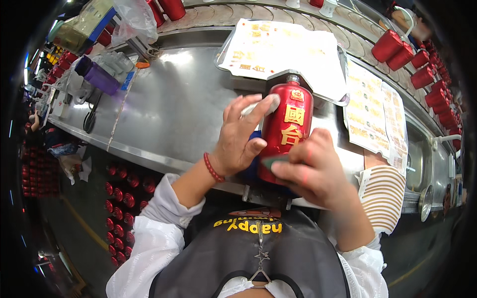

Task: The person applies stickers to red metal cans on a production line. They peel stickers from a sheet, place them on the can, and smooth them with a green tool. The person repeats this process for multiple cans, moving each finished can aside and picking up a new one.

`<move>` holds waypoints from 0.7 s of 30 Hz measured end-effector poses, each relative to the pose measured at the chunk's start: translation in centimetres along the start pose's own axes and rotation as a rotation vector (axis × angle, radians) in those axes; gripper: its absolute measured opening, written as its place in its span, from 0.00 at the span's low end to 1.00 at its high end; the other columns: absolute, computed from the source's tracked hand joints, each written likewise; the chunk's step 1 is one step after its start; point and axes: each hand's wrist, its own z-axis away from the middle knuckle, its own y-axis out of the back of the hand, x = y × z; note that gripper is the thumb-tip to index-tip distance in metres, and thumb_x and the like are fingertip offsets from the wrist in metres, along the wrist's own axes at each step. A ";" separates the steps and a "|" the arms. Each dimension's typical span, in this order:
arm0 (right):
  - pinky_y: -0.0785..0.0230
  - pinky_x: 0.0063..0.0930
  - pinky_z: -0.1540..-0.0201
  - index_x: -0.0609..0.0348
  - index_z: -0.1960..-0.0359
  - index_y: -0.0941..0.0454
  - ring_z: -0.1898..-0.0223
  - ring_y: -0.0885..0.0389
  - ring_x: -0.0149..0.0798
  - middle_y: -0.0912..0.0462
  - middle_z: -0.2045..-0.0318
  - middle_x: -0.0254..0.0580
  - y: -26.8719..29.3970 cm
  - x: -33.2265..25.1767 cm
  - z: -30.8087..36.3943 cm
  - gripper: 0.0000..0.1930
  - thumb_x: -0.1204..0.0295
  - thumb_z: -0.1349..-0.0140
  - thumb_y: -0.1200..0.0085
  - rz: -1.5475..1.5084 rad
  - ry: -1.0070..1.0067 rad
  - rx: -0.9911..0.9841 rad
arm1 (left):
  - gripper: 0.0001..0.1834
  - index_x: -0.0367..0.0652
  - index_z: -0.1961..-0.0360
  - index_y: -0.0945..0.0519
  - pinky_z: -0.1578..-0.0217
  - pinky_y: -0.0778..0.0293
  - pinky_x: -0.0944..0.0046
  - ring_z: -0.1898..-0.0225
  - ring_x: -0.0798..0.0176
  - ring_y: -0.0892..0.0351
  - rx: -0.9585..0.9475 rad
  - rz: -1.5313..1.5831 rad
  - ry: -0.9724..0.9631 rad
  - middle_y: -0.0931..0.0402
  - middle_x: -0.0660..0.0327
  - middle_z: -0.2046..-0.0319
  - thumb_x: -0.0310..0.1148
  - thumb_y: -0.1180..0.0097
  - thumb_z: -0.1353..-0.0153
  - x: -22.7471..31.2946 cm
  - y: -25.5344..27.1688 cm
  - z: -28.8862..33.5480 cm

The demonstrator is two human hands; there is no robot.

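A glossy red bottle [287, 107] with gold characters and a dark neck lies in front of me, its neck pointing away. Beneath it are a dark holder [303, 77] and a blue support, mostly covered by the bottle and my hands. My left hand [233, 134] is at the bottle's left side with fingers apart; its white-covered index fingertip rests against the bottle. Closed around a small green flat scraper [272, 162], my right hand [313, 169] presses that tool against the bottle's lower front. Slight blur softens the right hand and forearm.
Gold-print decal sheets [285, 44] lie on a tray behind the bottle, with more sheets [367, 107] at right. A striped sheet [382, 193] overhangs the bench edge. Left stand a purple bottle [97, 75] and black-handled scissors [90, 119]. A curved conveyor [218, 17] carrying red bottles runs behind.
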 end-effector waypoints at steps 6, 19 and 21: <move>0.30 0.23 0.60 0.63 0.58 0.19 0.64 0.22 0.28 0.19 0.67 0.35 -1.5 -0.1 5.9 0.08 0.73 0.35 0.38 -0.649 -0.669 0.528 | 0.32 0.62 0.35 0.23 0.28 0.63 0.41 0.33 0.57 0.39 -0.445 -0.219 -0.345 0.16 0.71 0.51 0.65 0.67 0.27 0.0 0.6 -5.0; 0.29 0.30 0.61 0.57 0.61 0.17 0.67 0.21 0.36 0.19 0.69 0.36 -1.3 3.7 0.7 0.07 0.73 0.39 0.33 0.006 -0.460 0.537 | 0.44 0.49 0.31 0.30 0.28 0.65 0.36 0.33 0.48 0.40 -0.007 -0.259 -0.135 0.24 0.59 0.39 0.62 0.39 0.43 1.3 -2.0 4.8; 0.36 0.35 0.54 0.55 0.61 0.16 0.64 0.22 0.43 0.21 0.68 0.36 0.0 2.1 0.0 0.11 0.74 0.47 0.30 0.185 -0.166 0.258 | 0.54 0.43 0.26 0.37 0.29 0.64 0.34 0.31 0.43 0.41 0.011 -0.256 0.005 0.27 0.53 0.36 0.61 0.32 0.48 1.2 -2.6 6.0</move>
